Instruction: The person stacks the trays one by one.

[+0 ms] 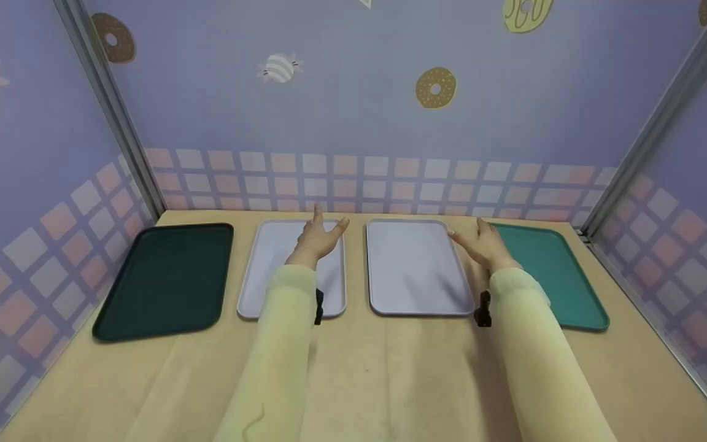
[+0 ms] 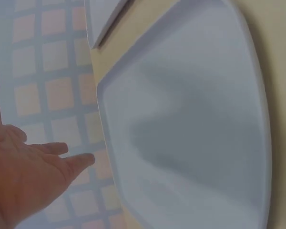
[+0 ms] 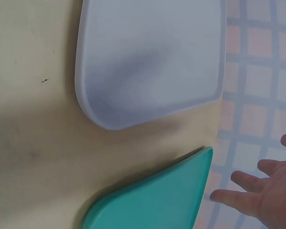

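Observation:
My left hand (image 1: pixel 316 239) hovers over the left of two pale lavender trays (image 1: pixel 270 270), its fingers extended and thumb spread. In the left wrist view that hand (image 2: pixel 31 176) holds nothing, and its shadow falls across the tray. My right hand (image 1: pixel 484 247) is raised between the other lavender tray (image 1: pixel 412 270) and the teal tray (image 1: pixel 559 276), with fingers spread. The right wrist view shows this hand (image 3: pixel 271 191) apart from both trays and holding nothing. At the far left lies a dark green tray (image 1: pixel 169 282).
The trays lie in a row on a light wooden table (image 1: pixel 359 374). A purple back wall (image 1: pixel 353 116) with checkered squares and printed sweets rises behind them. Side panels with metal posts (image 1: pixel 111 104) flank the table.

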Available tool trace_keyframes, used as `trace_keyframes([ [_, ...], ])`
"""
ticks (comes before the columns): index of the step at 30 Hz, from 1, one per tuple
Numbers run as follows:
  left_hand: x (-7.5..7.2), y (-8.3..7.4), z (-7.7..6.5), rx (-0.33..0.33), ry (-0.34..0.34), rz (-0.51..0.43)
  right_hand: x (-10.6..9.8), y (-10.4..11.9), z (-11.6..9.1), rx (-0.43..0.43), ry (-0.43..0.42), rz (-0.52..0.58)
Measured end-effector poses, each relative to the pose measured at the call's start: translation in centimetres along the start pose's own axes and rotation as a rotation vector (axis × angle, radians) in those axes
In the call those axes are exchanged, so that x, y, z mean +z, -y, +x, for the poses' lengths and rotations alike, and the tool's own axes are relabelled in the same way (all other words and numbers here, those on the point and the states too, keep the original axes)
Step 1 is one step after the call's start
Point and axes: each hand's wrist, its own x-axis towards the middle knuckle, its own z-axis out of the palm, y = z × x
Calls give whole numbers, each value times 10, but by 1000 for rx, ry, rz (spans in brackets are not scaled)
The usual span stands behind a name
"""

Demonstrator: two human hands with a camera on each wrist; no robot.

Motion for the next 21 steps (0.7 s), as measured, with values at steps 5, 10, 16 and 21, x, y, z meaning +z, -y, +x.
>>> trace_keyframes([
  [5, 11, -3, 1, 20, 12, -114, 3, -5, -1, 23, 29, 92],
  [10, 23, -9, 2, -47, 64, -258, 8, -11, -2, 116, 76, 279],
  [16, 36, -17, -1, -190, 184, -427, 12, -17, -8, 258, 102, 467],
  [21, 45, -17, -5, -271, 245, -479, 18, -22, -9, 350, 118, 576],
])
